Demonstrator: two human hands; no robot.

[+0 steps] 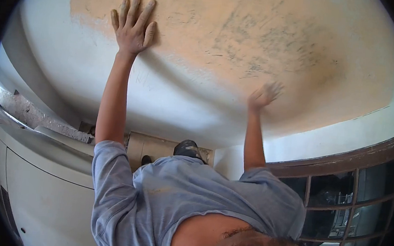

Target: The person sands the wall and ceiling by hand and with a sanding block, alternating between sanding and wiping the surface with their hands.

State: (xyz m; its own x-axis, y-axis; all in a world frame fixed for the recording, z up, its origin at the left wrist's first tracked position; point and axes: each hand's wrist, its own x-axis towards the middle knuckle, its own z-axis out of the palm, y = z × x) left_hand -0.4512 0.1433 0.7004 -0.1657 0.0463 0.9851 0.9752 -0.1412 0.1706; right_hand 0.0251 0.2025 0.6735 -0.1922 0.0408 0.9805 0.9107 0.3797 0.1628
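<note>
My left hand lies flat against the wall, fingers spread and pointing up, on the lower left part of a large tan patch. Its fingertips look dusty, and nothing shows in it. My right hand is at the patch's lower edge, blurred by motion, its fingers appearing stretched out toward the upper right. Whether anything lies under that palm is hidden. Dark smudges and scratch marks cover the patch above my right hand. White wall borders the tan area below.
At the left stands a pale cabinet-like surface beside a rough ledge. A brown-framed window with dark panes is on the right. My grey-blue shirt fills the lower middle, with a dark patterned shape beyond it.
</note>
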